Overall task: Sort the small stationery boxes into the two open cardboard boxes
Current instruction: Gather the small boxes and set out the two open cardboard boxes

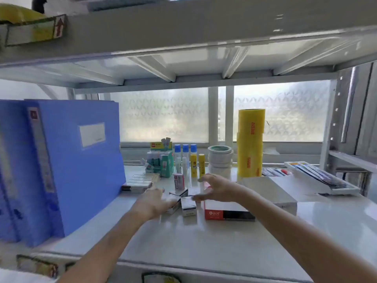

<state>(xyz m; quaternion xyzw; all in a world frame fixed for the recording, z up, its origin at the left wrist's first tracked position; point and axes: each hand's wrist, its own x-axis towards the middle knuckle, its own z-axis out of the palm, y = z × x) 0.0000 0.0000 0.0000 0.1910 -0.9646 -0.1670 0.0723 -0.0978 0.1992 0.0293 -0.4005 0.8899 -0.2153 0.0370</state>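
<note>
Several small white stationery boxes (188, 205) lie clustered mid-shelf. A pink and white small box (179, 181) stands upright just behind them. My left hand (155, 203) reaches over the left side of the cluster, blurred, fingers spread, resting on or just above one small box. My right hand (216, 189) hovers over the right side, fingers apart, thumb near a small box, above a red, white and black box (226, 213). Whether either hand grips a box is unclear. A flat row of slim boxes (140, 180) lies further left.
Tall blue file boxes (61, 164) stand at the left. Behind are a green display carton (163, 162), glue sticks (193, 162), stacked tape rolls (220, 158) and a yellow film roll (251, 144). A white box (273, 190) and a pen tray (322, 176) sit right.
</note>
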